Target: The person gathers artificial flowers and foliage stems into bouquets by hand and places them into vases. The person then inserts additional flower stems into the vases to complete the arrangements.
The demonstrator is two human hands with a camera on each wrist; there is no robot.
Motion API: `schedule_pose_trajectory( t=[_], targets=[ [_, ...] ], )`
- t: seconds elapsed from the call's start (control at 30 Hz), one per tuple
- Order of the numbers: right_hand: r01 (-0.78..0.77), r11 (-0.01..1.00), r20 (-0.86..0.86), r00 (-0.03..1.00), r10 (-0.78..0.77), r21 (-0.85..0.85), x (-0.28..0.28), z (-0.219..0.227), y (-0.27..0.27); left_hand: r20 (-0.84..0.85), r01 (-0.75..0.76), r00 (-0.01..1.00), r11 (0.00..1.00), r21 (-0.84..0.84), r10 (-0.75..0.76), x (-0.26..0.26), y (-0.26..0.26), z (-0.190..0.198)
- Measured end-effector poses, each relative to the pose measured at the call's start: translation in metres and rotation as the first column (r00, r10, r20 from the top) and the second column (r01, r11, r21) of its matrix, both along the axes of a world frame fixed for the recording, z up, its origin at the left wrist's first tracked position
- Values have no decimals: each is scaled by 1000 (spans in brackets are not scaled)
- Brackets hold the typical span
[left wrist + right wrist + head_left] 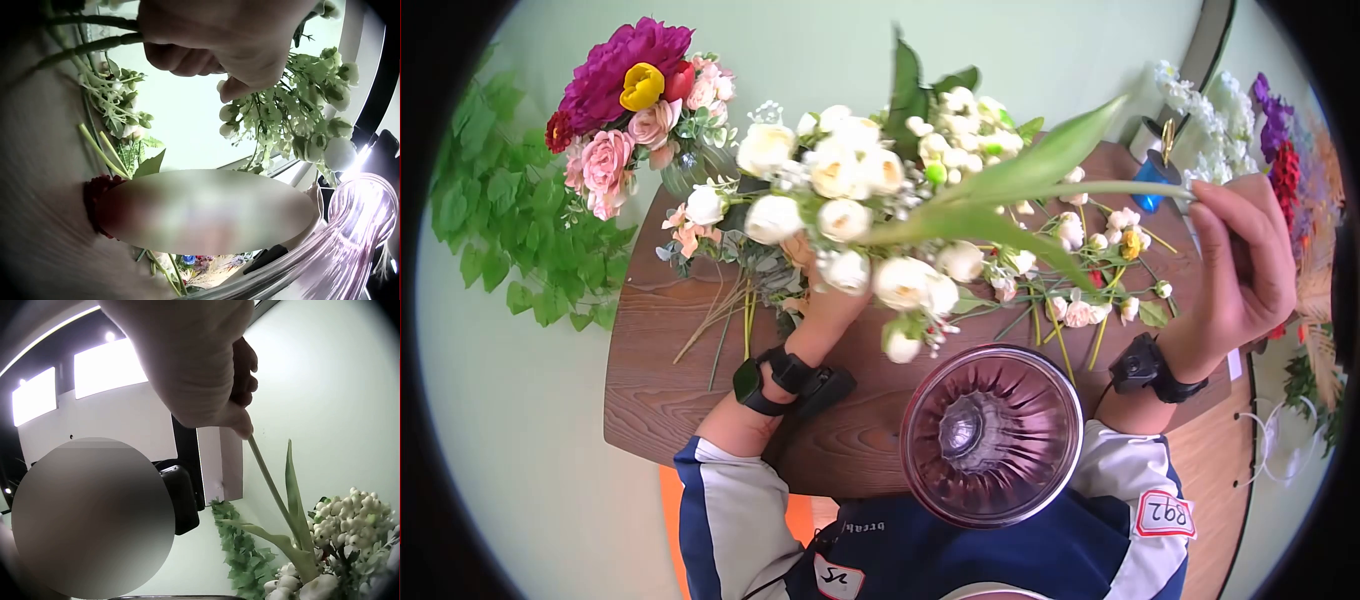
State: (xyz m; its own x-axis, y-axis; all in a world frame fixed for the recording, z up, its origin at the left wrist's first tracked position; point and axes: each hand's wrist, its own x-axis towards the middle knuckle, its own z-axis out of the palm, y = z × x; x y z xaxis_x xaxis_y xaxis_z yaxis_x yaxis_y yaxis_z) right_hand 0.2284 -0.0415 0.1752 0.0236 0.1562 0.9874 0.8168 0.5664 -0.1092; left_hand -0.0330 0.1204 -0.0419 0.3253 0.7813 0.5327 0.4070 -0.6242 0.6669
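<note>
My left hand (830,305) grips a bouquet of white roses and berry sprigs (840,180) from below, its fingers largely hidden by the blooms in the head view. In the left wrist view, the left hand (231,37) is curled with green stems beside it. With thumb and fingers, my right hand (1250,250) pinches the end of a long green stem (1090,188) with broad leaves. The leafy part of this stem (269,475) reaches down to the white blooms in the right wrist view, and its far end is hidden there.
Near the body stands a purple ribbed glass vase (1050,440). Loose cut flowers (1090,310) lie on the brown wooden table (660,370). A colourful arrangement (625,110) is at the back left, and a small blue container (1148,190) at the back right.
</note>
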Motion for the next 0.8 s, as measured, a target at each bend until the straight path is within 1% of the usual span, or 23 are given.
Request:
schedule_pose_trajectory(
  t=[0.07, 0.1, 0.13, 0.17, 0.2, 0.23, 0.27, 0.3, 0.33, 0.4, 0.43, 0.47, 0.53, 0.57, 0.6, 0.67, 0.73, 0.8],
  targets=[
    [-23, 1000, 160, 987, 23, -2, -5, 1, 3, -92, 6, 996, 987, 159, 9, 1, 2, -3],
    [9, 1000, 143, 990, -9, -2, -10, 1, 2, -137, 15, 990, 972, 236, 18, 1, 2, -5],
    [8, 1000, 143, 990, -7, -3, -11, 2, 1, -180, 27, 983, 950, 312, 31, 2, 2, -6],
    [4, 1000, 217, 976, -3, -8, -12, 4, 1, 203, 87, 976, 996, -20, -81, 14, -18, 28],
    [3, 1000, 290, 957, 1, -14, -12, 4, 0, 204, 87, 976, 996, -20, -81, 18, -26, 42],
    [70, 996, 306, 951, -51, -50, -17, 3, -3, 266, 166, 955, 979, -120, -129, 20, -32, 51],
    [72, 996, 305, 951, -53, -51, -17, 2, -3, 332, 248, 928, 945, -212, -169, 21, -35, 54],
    [69, 996, 354, 934, -46, -52, -16, 2, -1, 398, 292, 899, 926, -239, -181, 20, -34, 52],
    [65, 997, 402, 915, -39, -51, -16, 1, 0, 398, 293, 899, 926, -238, -182, 21, -36, 53],
    [39, 997, 425, 905, -8, -65, -24, -2, 6, 614, 444, 763, 853, -273, -201, 22, -40, 57],
    [31, 997, 449, 894, 7, -76, -26, -4, 9, 548, 396, 824, 837, -378, -143, 20, -39, 57],
    [23, 996, 473, 881, 21, -87, -27, -6, 12, 546, 397, 825, 836, -378, -145, 18, -38, 56],
    [15, 997, 472, 881, 25, -81, -26, -9, 18, 584, 424, 811, 718, -551, -31, 17, -34, 46],
    [4, 997, 474, 880, 33, -76, -26, -11, 20, 399, 385, 885, 859, -338, -240, 19, -21, 30],
    [5, 997, 475, 879, 31, -75, -27, -11, 20, 400, 387, 884, 858, -336, -242, 13, -15, 14],
    [-1, 994, 477, 877, 54, -110, -30, -12, 21, 382, 511, 826, 836, -199, -414, 10, -18, 22],
    [-9, 995, 469, 881, 56, -101, -33, -13, 24, 377, 519, 825, 828, -211, -421, 12, -20, 28],
    [-39, 988, 449, 888, 103, -148, -33, -12, 24, 367, 531, 824, 814, -237, -431, 14, -22, 33]
  ],
)
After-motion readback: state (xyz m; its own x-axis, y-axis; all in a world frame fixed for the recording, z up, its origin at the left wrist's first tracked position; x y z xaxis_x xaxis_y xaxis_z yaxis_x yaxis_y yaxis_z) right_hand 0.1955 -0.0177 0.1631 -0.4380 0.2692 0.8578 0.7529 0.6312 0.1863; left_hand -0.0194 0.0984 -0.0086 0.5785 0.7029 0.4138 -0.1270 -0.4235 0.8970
